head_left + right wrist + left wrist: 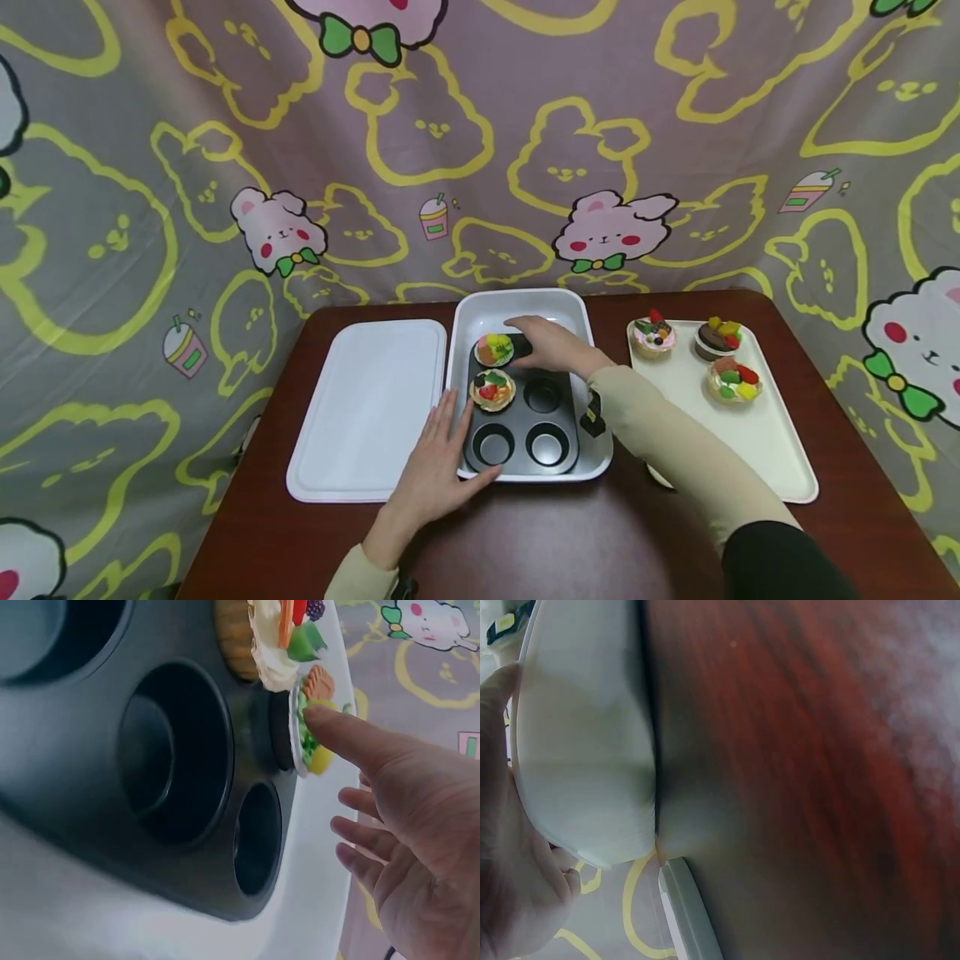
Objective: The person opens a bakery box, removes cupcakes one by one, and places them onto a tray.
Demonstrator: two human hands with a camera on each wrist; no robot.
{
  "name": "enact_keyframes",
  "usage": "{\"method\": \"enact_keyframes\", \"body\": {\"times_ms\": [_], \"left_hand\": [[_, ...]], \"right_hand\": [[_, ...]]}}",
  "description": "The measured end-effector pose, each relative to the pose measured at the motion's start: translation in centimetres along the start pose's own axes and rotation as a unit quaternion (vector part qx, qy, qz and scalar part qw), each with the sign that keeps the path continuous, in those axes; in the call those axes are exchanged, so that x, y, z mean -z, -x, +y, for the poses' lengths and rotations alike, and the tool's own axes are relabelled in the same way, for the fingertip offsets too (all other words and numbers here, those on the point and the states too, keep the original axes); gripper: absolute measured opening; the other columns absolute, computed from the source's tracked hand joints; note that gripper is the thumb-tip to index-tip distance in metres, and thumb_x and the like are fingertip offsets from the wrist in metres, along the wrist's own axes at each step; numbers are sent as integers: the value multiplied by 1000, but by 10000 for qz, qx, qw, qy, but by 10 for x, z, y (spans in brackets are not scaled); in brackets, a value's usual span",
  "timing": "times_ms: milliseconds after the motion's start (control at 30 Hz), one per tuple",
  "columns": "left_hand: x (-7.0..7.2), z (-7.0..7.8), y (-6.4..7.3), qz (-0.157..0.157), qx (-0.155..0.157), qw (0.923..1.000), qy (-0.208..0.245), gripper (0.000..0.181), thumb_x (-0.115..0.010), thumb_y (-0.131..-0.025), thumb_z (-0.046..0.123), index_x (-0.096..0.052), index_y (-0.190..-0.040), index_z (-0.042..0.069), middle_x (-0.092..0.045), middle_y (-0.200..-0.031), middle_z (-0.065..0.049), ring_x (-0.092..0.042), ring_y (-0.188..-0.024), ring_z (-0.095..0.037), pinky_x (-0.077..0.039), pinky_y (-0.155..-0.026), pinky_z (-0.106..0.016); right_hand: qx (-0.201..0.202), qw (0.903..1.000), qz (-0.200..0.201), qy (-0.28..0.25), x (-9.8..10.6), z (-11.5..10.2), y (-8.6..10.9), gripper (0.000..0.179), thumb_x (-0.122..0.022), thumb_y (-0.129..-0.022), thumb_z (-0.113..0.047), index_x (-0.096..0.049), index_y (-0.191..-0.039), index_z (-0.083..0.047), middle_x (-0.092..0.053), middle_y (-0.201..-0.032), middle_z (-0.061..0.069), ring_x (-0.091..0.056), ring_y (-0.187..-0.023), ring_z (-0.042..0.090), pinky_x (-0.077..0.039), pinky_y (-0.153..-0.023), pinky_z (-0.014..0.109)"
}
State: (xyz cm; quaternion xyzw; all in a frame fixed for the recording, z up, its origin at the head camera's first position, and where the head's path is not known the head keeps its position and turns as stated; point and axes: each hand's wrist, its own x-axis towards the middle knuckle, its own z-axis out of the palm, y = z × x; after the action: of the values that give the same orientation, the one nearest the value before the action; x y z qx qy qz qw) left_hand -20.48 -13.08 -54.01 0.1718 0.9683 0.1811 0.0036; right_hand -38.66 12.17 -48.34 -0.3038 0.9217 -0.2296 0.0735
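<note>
A dark muffin tin [517, 417] lies in a deep white tray [600, 458]. In its left column sit a fruit tart [492, 391] and, behind it, a small cake with green and yellow topping [494, 350]; several cups [176, 754] are bare. My left hand [438, 467] rests along the white tray's near left corner, fingers straight and thumb at the front rim. Over the tin's far right part reaches my right hand [555, 343], holding nothing. Its thumb [352, 739] overlaps the small cake's topping in the right wrist view, its other fingers loosely bent.
To the left lies a flat white tray [367, 417]. On the right, a cream tray [772, 450] carries a pink-topped cupcake [652, 335], a chocolate cupcake [717, 338] and another fruit tart [734, 381]. A patterned curtain [480, 150] hangs behind the brown table [555, 542].
</note>
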Motion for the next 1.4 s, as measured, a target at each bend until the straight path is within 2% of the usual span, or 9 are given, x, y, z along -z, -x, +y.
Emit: {"method": "enact_keyframes", "body": {"times_ms": [233,500,633,867,1067,1300,1400], "left_hand": [[0,-1,-2,47,-87,9999,-136,112,-62,-95,80,-27,-175,11,-11,-187,-17,-10,-175,-33,-23,-140,-54],[-2,-2,-2,228,-195,9994,-176,113,-61,-94,82,-31,-174,8,-14,-185,-20,-15,-174,-37,-28,-138,-56],[-4,-2,-1,296,-244,9992,-117,113,-60,-94,83,-33,-173,6,-15,-185,-22,-15,-174,-37,-29,-138,-57],[-5,-2,2,351,-320,9988,-96,111,-61,-95,82,-36,-171,4,-18,-184,-24,-17,-173,-39,-31,-137,-58],[-3,-2,2,272,-236,9993,-53,110,-65,-94,78,-34,-172,6,-15,-185,-22,-16,-173,-39,-29,-138,-58],[0,-3,0,76,-86,9999,-27,112,-63,-95,78,-28,-175,8,-8,-187,-18,-8,-175,-34,-23,-140,-54],[0,-3,0,86,-80,9999,-8,112,-63,-95,78,-28,-174,8,-8,-187,-18,-8,-175,-34,-23,-140,-55]], "right_hand": [[-177,9996,-211,104,-9,-12,-22,81,-91,-92,-26,-54,-159,0,-60,-161,19,-58,-151,36,-44,-130,51],[-564,9976,-396,74,-18,-11,-38,81,-91,-92,-29,-55,-159,-2,-62,-159,19,-61,-147,34,-45,-130,49],[-757,9960,-440,-160,-21,-8,-39,82,-92,-90,-30,-56,-157,1,-65,-154,19,-64,-140,32,-49,-127,48],[-784,9940,-446,-615,-25,-5,-36,70,-93,-89,-29,-65,-144,4,-74,-137,19,-69,-121,29,-56,-115,47],[-846,9930,-314,-763,-28,-6,-36,69,-93,-89,-27,-65,-144,4,-73,-137,20,-69,-121,30,-57,-114,48],[-815,9938,-162,-743,-33,-4,-38,69,-93,-87,-25,-66,-144,3,-74,-135,20,-69,-118,30,-58,-111,48],[-818,9933,-137,-808,-33,-4,-37,69,-92,-88,-25,-65,-146,2,-73,-136,19,-69,-119,30,-58,-111,49]]}}
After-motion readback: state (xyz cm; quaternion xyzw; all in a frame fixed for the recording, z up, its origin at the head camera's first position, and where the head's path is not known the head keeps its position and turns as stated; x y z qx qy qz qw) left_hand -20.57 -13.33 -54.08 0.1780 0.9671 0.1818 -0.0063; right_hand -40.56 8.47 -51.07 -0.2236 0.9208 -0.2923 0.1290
